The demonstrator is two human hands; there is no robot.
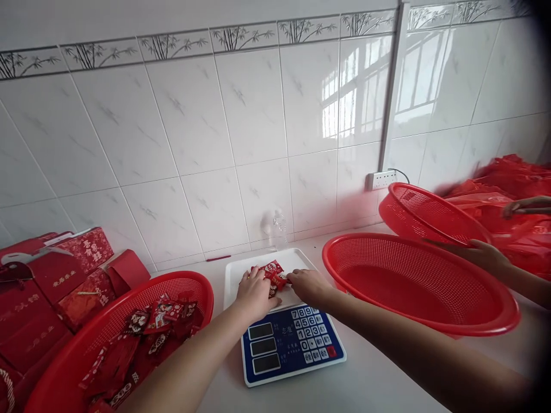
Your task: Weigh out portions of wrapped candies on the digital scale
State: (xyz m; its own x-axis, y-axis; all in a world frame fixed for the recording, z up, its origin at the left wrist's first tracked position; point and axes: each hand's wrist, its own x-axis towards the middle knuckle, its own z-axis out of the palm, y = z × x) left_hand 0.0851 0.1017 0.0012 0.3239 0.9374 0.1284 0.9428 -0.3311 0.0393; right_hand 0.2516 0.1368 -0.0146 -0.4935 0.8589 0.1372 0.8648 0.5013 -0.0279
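Small red printed packets point(273, 267) lie in a little heap on the white tray point(236, 274) of a digital scale with a blue keypad panel point(293, 342). My left hand point(256, 291) is closed over the left side of the heap, fingers curled on top and thumb at the near edge. From the right, my right hand point(309, 285) pinches the heap's edge, its fingertips partly hidden. Left of the scale, a red perforated basket point(201, 282) holds many similar packets point(161, 315). The displays on the scale are dark.
A red basket point(387, 278) stands right of the scale, with another tilted basket point(430, 212) behind it. Another person's hand point(486, 257) and a second hand point(525, 205) are near red plastic bags point(486, 201). Red gift boxes point(55, 275), a clear bottle point(279, 223) and a power strip point(383, 179) line the wall.
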